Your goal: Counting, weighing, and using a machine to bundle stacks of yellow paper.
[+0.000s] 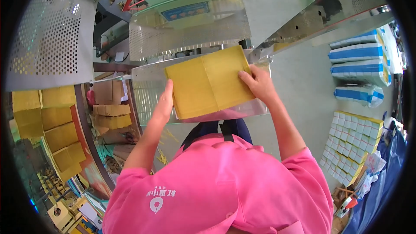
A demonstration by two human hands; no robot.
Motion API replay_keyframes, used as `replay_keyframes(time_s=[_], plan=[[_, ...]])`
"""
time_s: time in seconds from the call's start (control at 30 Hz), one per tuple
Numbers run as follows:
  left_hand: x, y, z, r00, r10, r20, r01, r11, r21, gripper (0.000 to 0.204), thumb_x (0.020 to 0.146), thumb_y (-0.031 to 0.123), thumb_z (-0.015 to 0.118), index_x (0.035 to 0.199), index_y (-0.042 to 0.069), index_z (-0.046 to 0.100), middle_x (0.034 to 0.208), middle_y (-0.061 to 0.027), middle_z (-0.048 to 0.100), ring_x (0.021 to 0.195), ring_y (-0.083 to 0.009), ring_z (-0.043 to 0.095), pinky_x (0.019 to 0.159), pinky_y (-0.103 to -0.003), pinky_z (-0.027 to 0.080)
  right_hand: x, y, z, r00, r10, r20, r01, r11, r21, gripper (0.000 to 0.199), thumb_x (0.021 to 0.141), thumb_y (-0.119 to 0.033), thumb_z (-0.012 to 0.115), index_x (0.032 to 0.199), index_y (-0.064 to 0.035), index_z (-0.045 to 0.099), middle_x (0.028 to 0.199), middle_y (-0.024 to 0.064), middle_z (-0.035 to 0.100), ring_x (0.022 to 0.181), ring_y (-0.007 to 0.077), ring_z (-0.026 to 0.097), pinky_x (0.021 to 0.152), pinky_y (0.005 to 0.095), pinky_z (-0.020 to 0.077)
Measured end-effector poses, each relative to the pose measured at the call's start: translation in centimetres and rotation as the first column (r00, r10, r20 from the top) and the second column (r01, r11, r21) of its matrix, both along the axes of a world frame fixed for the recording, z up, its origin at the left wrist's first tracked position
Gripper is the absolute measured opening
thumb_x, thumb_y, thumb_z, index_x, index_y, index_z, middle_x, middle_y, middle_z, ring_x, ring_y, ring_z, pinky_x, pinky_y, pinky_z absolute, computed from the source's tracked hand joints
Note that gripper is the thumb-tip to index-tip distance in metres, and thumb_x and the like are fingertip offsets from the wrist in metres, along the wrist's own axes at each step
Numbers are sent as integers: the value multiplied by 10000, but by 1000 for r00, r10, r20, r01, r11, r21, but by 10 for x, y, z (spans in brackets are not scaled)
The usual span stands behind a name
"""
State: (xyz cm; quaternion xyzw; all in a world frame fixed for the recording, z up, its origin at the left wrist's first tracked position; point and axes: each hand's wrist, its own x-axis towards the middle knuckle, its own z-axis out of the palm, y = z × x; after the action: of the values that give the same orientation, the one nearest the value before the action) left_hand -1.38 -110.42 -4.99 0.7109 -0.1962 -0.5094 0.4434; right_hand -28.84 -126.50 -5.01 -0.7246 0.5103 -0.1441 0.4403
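Note:
A yellow rectangular stack of paper (pixel 195 84), with a faint crease down its middle, lies tilted between my hands, its right end higher in the view. My left hand (pixel 164 102) presses against its left edge, the fingers partly hidden beneath or behind it. At the right edge my right hand (pixel 258 84) grips the stack, thumb on top and fingers out of sight underneath. Below the stack is a shiny metal tray (pixel 145 76) of the machine, just in front of my body.
Beyond the tray stands a perforated metal guard (pixel 186 39); another perforated panel (pixel 47 39) is at the left. Yellow paper stacks (pixel 65 136) line the left side. On the right floor are blue-and-white wrapped bundles (pixel 357 63) and a block of banded packs (pixel 351 143). A metal rail (pixel 320 21) slants across the upper right.

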Motion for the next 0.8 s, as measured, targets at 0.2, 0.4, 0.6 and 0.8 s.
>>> replay_keyframes(time_s=[0.2, 0.4, 0.6, 0.8], plan=[[13, 3, 1, 992, -96, -82, 105, 989, 107, 704, 974, 608, 295, 1306, 29, 521, 1218, -84, 590, 1049, -145, 578, 826, -279, 464, -7, 12, -4, 967, -109, 232, 94, 993, 74, 376, 913, -362, 577, 1054, -22, 655, 755, 111, 651, 659, 192, 609, 631, 332, 489], [9, 5, -5, 998, -38, -57, 40, 998, 40, 678, 983, 576, 326, 1281, 6, 539, 1202, -71, 599, 1039, -141, 582, 831, -260, 455, -15, 8, -12, 876, -312, 367, 162, 908, 387, 357, 957, -335, 546, 1110, -34, 665, 753, 25, 629, 621, 85, 558, 555, 238, 471], [0, 5, -9, 1000, 0, -12, -1, 1000, -26, 629, 1003, 508, 346, 1271, -29, 536, 1205, -88, 604, 1079, -161, 575, 922, -281, 432, -15, 5, -22, 840, -342, 422, 151, 893, 423, 303, 953, -290, 565, 1034, -22, 680, 738, 17, 619, 581, 68, 536, 510, 229, 434], [-4, 8, -5, 999, 33, -9, -33, 998, -51, 639, 1002, 513, 344, 1353, -10, 453, 1331, -94, 524, 1216, -178, 497, 1022, -305, 374, -16, 0, -24, 828, -335, 449, 56, 847, 528, 290, 961, -286, 543, 1043, -40, 673, 736, 2, 591, 588, 62, 529, 517, 222, 431]])
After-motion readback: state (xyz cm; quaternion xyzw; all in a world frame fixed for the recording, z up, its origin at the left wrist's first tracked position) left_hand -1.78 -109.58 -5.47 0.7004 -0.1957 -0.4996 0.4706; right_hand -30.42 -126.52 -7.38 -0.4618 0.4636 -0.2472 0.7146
